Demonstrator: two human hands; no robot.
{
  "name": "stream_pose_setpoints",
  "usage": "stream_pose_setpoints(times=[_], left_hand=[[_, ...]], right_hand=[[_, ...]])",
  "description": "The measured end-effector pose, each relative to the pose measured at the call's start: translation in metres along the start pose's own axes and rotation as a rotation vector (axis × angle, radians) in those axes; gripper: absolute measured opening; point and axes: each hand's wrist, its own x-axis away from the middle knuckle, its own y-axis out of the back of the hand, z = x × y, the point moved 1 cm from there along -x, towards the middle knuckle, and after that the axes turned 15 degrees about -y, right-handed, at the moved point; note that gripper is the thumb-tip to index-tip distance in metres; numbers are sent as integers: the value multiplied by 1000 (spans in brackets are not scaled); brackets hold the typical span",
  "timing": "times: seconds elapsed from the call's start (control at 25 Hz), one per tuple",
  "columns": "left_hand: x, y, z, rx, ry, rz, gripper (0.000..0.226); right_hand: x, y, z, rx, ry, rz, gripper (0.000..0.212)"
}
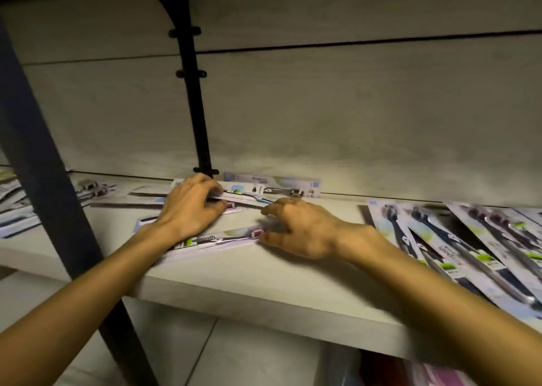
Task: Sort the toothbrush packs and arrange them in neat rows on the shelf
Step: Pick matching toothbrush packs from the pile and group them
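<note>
Dim shelf (264, 286): sorting. Left hand (190, 206) gripping 1 pack (246, 199) near back; right hand (299, 227) pinching pink-brush pack (211, 240) mid-shelf. Next: aligning with sorted row (457, 244).

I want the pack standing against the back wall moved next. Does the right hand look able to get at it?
Probably yes. The right hand lies just in front of the pack against the back wall, with only flat packs between them and nothing standing in the way.
</note>
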Motion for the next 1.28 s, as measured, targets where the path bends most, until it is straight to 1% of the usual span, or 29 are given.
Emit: stream_pose_setpoints(times=[0.04, 0.12, 0.2, 0.28, 0.4, 0.48, 0.64, 0.8, 0.96, 1.04, 1.12, 1.2, 1.28], left_hand=[[4, 0, 7, 0, -3, -34, 29], [8, -1, 16, 18, -16, -64, 24], [8, -6, 23, 38, -35, -2, 29], [7, -12, 24, 65, -24, 90, 37], [4, -16, 23, 72, -21, 112, 42], [2, -16, 23, 104, -30, 110, 42], [3, -15, 17, 163, -65, 37, 33], [3, -15, 13, 255, -75, 13, 25], [4, -16, 5, 329, -227, 54, 21], [6, -17, 0, 405, -298, 78, 20], [6, -18, -2, 481, -336, 79, 20], [6, -19, -3, 551, -359, 94, 19], [7, -20, -4, 596, -370, 141, 19]], right_hand=[[-4, -5, 8, -15, 15, -21, 61], [-7, -14, 16, -49, 57, -75, 49], [-7, -18, 18, -94, 90, -94, 37], [-4, -16, 14, -180, 88, -66, 32], [0, -6, 1, -437, 42, 17, 23], [4, 1, -6, -557, 16, 49, 20], [8, 11, -17, -721, -17, 124, 23], [14, 19, -35, -751, -42, 137, 23], [25, 24, -55, -732, -82, 113, 21], [33, 27, -63, -703, -98, 124, 20], [40, 30, -69, -662, -102, 117, 19], [49, 35, -74, -622, -115, 95, 23], [55, 40, -81, -588, -121, 85, 28]])
